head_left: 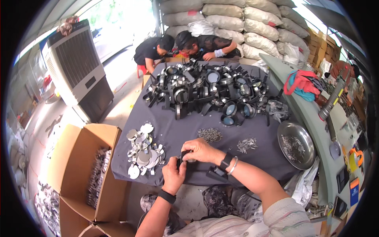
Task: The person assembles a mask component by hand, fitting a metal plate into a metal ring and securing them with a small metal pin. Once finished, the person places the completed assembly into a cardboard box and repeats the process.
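Observation:
My left hand [173,173] and my right hand [201,151] meet at the near edge of a grey-covered table [177,134], both gripping one small black part [184,157] between the fingers. Beside my left hand lies a heap of round silver discs [143,152]. Just beyond my right hand sit a small pile of little metal rings [210,134] and a scatter of short metal pins [246,144]. A black strap-like piece [216,173] lies under my right wrist.
A big heap of black lens-holder parts [209,93] covers the far half of the table, where two people bend over. A steel bowl of pins [296,144] sits right, an open cardboard box [85,170] left, an air cooler [77,67] behind it, stacked sacks [244,23] at the back.

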`<state>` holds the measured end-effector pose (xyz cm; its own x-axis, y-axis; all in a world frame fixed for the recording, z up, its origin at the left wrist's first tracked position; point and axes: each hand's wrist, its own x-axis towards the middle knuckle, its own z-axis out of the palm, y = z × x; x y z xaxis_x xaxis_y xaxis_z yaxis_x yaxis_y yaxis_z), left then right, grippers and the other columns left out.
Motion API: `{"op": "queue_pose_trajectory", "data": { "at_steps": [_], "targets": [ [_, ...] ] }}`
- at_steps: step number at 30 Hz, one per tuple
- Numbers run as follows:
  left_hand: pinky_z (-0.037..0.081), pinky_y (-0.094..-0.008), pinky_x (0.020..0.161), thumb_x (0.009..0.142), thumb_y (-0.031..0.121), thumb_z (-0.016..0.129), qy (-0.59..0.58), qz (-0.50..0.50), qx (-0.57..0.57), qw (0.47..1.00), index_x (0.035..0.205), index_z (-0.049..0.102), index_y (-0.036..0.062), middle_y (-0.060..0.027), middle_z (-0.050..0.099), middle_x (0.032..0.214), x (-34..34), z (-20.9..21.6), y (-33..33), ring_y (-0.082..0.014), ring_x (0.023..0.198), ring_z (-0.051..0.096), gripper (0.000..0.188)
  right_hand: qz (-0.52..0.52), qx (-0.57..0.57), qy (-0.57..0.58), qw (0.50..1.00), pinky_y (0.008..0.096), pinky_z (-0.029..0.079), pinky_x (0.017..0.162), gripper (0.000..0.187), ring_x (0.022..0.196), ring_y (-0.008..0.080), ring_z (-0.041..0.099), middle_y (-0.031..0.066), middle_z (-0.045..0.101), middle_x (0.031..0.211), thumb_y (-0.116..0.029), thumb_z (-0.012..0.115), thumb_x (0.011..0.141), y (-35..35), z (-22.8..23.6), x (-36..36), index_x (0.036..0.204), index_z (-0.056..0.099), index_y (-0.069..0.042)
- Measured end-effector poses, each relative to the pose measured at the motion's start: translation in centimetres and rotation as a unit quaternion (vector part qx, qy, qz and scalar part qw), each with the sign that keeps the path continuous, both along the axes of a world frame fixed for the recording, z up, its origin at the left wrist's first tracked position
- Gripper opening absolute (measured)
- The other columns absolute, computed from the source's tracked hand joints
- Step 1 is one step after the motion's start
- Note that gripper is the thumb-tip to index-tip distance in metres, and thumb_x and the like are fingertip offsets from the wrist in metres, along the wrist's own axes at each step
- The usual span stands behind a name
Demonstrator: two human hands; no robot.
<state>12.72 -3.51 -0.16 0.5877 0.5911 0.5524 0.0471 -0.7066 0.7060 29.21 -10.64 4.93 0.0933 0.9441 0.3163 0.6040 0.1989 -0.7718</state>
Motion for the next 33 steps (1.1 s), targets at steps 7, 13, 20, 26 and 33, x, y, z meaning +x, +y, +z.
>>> {"op": "queue_pose_trajectory", "data": {
  "at_steps": [7,13,20,26,33],
  "targets": [
    [0.035,-0.0228,0.038,0.084,0.006,0.063,-0.006,-0.103,-0.488,0.867,0.091,0.057,0.0008,-0.0044,0.057,0.064,-1.2,3.4,0.5,-0.0082,0.043,0.047,0.011,-0.248,0.176,-0.018,0.952,0.0304,0.047,0.063,0.013,0.071,0.0212,0.062,0.0098,0.061,0.081,-0.001,0.068,0.079,-8.3,-2.9,-1.7,0.087,0.059,0.000],
    [0.039,-0.0247,0.046,0.087,0.012,0.060,-0.082,-0.231,-0.404,0.881,0.094,0.057,0.0003,-0.0043,0.055,0.068,10.9,13.9,1.8,-0.0128,0.053,0.052,0.014,-0.330,0.172,-0.086,0.924,0.0377,0.045,0.060,0.016,0.068,0.0297,0.058,0.0102,0.056,0.074,-0.005,0.069,0.076,-10.1,-3.8,-1.2,0.080,0.054,-0.003],
    [0.049,-0.0347,0.078,0.081,0.034,0.063,-0.010,-0.048,-0.042,0.998,0.127,0.049,-0.0066,-0.0199,0.067,0.091,19.7,17.8,5.8,-0.0315,0.086,0.065,0.062,-0.271,0.160,-0.138,0.939,0.0397,0.046,0.062,0.018,0.069,0.0302,0.058,0.0099,0.056,0.073,-0.006,0.070,0.074,-10.4,-3.4,-2.3,0.078,0.052,-0.004],
    [0.050,-0.0247,0.072,0.085,0.011,0.064,-0.025,-0.026,-0.152,0.988,0.117,0.059,-0.0020,-0.0068,0.067,0.093,-3.2,7.6,8.3,-0.0116,0.080,0.062,0.035,-0.251,0.168,-0.103,0.948,0.0385,0.046,0.057,0.014,0.065,0.0298,0.059,0.0107,0.058,0.072,-0.005,0.068,0.075,-9.7,-3.6,-2.3,0.080,0.055,-0.005],
    [0.050,-0.0245,0.060,0.089,0.008,0.054,-0.158,0.452,-0.214,0.852,0.102,0.063,-0.0041,-0.0072,0.064,0.079,-37.9,0.8,6.5,-0.0132,0.064,0.061,0.020,-0.306,0.120,-0.124,0.936,0.0299,0.048,0.072,0.012,0.078,0.0176,0.060,0.0087,0.062,0.088,-0.005,0.060,0.088,-10.5,-4.2,-1.0,0.099,0.060,0.000]
  ]
}}
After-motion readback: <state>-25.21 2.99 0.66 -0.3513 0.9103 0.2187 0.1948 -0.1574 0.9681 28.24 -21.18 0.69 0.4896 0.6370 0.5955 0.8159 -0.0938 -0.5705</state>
